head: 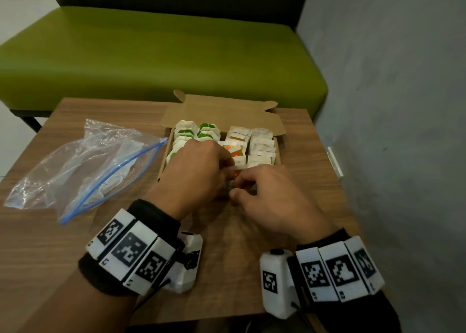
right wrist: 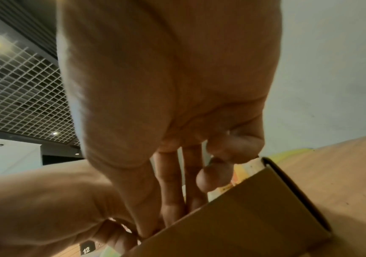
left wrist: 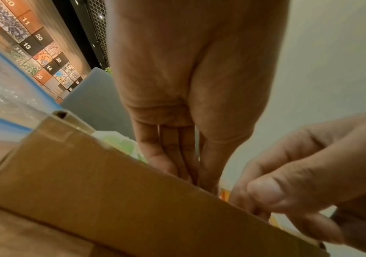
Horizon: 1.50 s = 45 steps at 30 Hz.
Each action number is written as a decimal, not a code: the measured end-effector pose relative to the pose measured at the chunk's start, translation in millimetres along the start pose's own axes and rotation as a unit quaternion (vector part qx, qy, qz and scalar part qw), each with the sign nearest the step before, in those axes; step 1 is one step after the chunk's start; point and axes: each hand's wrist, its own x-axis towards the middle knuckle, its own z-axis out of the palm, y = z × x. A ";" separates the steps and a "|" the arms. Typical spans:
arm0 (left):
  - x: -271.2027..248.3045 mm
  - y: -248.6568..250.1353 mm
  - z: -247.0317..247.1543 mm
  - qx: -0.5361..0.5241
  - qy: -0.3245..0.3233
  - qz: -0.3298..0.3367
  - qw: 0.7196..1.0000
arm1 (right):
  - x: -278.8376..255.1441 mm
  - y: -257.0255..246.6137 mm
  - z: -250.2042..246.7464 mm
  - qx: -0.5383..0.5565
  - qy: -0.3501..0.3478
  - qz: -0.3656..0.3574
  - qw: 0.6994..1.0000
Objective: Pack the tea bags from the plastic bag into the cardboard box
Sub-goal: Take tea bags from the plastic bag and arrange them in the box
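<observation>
The open cardboard box point(head: 222, 115) sits mid-table with rows of tea bags: green-tagged point(head: 205, 131) at left, orange-tagged point(head: 235, 147) in the middle, white point(head: 262, 146) at right. Both hands meet at the box's near middle. My left hand point(head: 228, 168) reaches down into the box with fingers point(left wrist: 171, 156) and thumb pressed together, pinching tea bags. Its tips are hidden behind the box wall point(left wrist: 111, 191). My right hand point(head: 239, 186) curls its fingers point(right wrist: 171, 200) on the same orange-tagged tea bags. The clear plastic bag point(head: 83, 166) lies flat at left.
The wooden table point(head: 302, 194) ends just right of the box, close to a grey wall point(head: 390, 105). A green bench point(head: 151, 55) stands behind the table. The box lid flap stands up at the far side.
</observation>
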 end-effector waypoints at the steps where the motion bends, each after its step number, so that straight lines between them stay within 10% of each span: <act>1: -0.8 0.1 -0.6 0.004 -0.002 -0.001 1.000 | 1.0 -1.0 1.8 -0.010 -0.004 -0.002 1.000; 19: 67.3 4.9 -20.7 0.220 -0.078 0.031 0.972 | 9.8 -4.1 7.9 -0.017 0.009 0.023 1.000; 45: 80.6 12.8 -16.3 0.167 -0.092 0.079 0.979 | 13.0 2.6 11.4 0.003 0.022 0.007 1.000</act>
